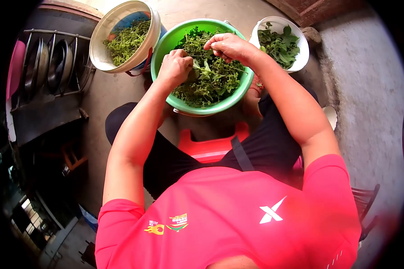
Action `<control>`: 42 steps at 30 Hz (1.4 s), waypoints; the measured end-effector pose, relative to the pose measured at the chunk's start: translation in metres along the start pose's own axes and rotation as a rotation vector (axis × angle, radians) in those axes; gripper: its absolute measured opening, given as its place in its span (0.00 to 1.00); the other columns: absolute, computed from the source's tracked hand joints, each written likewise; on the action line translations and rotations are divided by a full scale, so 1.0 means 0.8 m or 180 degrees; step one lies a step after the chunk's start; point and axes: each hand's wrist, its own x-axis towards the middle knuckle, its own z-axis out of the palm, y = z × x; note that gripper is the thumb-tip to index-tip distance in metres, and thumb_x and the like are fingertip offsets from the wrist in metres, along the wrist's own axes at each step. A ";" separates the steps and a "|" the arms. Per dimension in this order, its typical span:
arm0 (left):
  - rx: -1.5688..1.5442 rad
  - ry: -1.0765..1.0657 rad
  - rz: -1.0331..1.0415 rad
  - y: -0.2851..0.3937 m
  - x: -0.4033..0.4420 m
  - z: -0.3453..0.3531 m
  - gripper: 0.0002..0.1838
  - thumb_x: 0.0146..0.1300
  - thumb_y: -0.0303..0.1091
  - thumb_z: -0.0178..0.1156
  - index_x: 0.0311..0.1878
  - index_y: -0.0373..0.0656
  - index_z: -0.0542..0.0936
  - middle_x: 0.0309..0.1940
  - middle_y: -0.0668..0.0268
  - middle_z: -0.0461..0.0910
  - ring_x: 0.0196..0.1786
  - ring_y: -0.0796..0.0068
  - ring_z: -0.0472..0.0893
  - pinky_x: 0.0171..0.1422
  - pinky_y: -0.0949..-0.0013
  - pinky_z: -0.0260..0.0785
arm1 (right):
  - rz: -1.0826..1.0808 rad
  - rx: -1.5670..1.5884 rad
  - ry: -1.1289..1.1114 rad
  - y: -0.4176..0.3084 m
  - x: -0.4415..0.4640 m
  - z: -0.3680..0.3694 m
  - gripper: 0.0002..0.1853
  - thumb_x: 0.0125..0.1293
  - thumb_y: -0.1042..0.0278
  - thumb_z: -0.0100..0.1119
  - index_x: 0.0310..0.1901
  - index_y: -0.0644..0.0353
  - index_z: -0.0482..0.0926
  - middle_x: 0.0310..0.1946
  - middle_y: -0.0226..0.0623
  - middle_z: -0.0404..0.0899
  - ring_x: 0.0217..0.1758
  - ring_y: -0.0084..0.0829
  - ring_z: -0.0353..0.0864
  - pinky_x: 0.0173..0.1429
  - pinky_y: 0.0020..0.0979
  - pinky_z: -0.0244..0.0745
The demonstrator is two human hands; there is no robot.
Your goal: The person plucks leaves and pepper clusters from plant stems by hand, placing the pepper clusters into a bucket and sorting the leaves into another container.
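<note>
Between my knees stands a green bucket [230, 102] heaped with leafy green sprigs [206, 85] carrying small seed-like clusters. My left hand [176, 68] is over the left part of the heap, its fingers curled around a leafy sprig [194, 71] whose pale leaf shows beside the fingers. Over the upper right part of the heap is my right hand [231, 47], with thumb and fingers pinched together. What they hold, if anything, is too small to make out.
A cream bucket [98, 49] with more clustered sprigs stands at the left. A white bucket [303, 57] holds loose green leaves at the right. A red plastic stool [211, 154] is below me. A metal rack [54, 32] with pans stands at far left.
</note>
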 end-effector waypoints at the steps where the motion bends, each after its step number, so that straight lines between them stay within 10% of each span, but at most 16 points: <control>1: -0.0194 0.0073 0.0058 0.000 0.003 -0.007 0.05 0.49 0.31 0.64 0.32 0.47 0.81 0.44 0.64 0.77 0.51 0.59 0.74 0.56 0.59 0.65 | -0.0005 -0.0191 0.0025 0.004 0.003 -0.001 0.14 0.65 0.62 0.51 0.48 0.58 0.78 0.28 0.24 0.74 0.24 0.16 0.66 0.26 0.19 0.64; 6: -0.0712 0.0706 0.0368 0.014 0.007 -0.053 0.06 0.49 0.27 0.65 0.33 0.45 0.81 0.40 0.64 0.79 0.46 0.61 0.77 0.50 0.62 0.69 | -0.1418 -0.1898 0.0152 0.016 0.002 0.013 0.24 0.60 0.45 0.58 0.49 0.56 0.79 0.41 0.44 0.82 0.46 0.41 0.81 0.52 0.37 0.72; 9: -0.1002 0.1190 0.0504 0.025 0.009 -0.068 0.08 0.51 0.30 0.67 0.36 0.46 0.81 0.44 0.64 0.78 0.49 0.60 0.77 0.54 0.61 0.68 | -0.1517 -0.2013 0.0189 0.000 -0.011 0.034 0.18 0.62 0.49 0.56 0.42 0.56 0.79 0.36 0.45 0.81 0.42 0.44 0.79 0.47 0.40 0.72; 14: -0.1868 0.2627 -0.0434 0.025 0.006 -0.083 0.09 0.62 0.34 0.62 0.43 0.41 0.78 0.45 0.62 0.76 0.48 0.71 0.75 0.54 0.67 0.68 | -0.1438 -0.0662 0.0165 -0.006 -0.003 0.014 0.18 0.69 0.52 0.52 0.32 0.59 0.77 0.22 0.23 0.71 0.25 0.18 0.67 0.30 0.23 0.64; 17: -0.3695 0.2265 -0.1412 0.027 -0.016 -0.075 0.09 0.68 0.36 0.55 0.46 0.43 0.75 0.41 0.66 0.78 0.46 0.80 0.76 0.50 0.76 0.67 | -0.0559 0.0490 -0.0099 -0.019 -0.017 0.007 0.14 0.70 0.52 0.51 0.35 0.53 0.74 0.18 0.18 0.60 0.17 0.13 0.50 0.19 0.20 0.45; 23: -0.4727 0.1232 -0.1824 0.081 -0.036 -0.052 0.24 0.64 0.42 0.60 0.60 0.43 0.68 0.48 0.67 0.74 0.46 0.82 0.74 0.48 0.75 0.67 | -0.0484 0.1370 -0.0218 -0.033 -0.032 0.012 0.12 0.70 0.52 0.50 0.34 0.51 0.71 0.18 0.18 0.58 0.17 0.13 0.51 0.20 0.18 0.46; 32: -0.4518 0.1588 -0.1896 0.064 -0.031 -0.034 0.10 0.59 0.36 0.66 0.32 0.42 0.77 0.27 0.76 0.75 0.31 0.87 0.70 0.38 0.82 0.62 | -0.0464 0.0936 -0.0467 -0.024 -0.028 0.014 0.14 0.69 0.51 0.51 0.35 0.53 0.72 0.18 0.19 0.62 0.17 0.15 0.56 0.21 0.20 0.53; 40: -0.5517 0.1563 -0.2775 0.047 -0.029 -0.028 0.05 0.58 0.33 0.61 0.33 0.46 0.75 0.30 0.70 0.77 0.32 0.79 0.76 0.38 0.72 0.69 | -0.0267 0.0839 -0.0206 -0.023 -0.024 0.019 0.14 0.69 0.52 0.52 0.37 0.55 0.73 0.22 0.24 0.71 0.18 0.16 0.66 0.22 0.19 0.60; 42: -0.6172 0.0690 -0.2916 0.050 -0.029 -0.029 0.05 0.58 0.34 0.57 0.35 0.45 0.73 0.33 0.66 0.77 0.34 0.73 0.77 0.41 0.66 0.73 | -0.0327 0.0926 -0.0121 -0.022 -0.022 0.022 0.14 0.69 0.52 0.51 0.36 0.55 0.73 0.23 0.24 0.72 0.18 0.16 0.67 0.23 0.18 0.61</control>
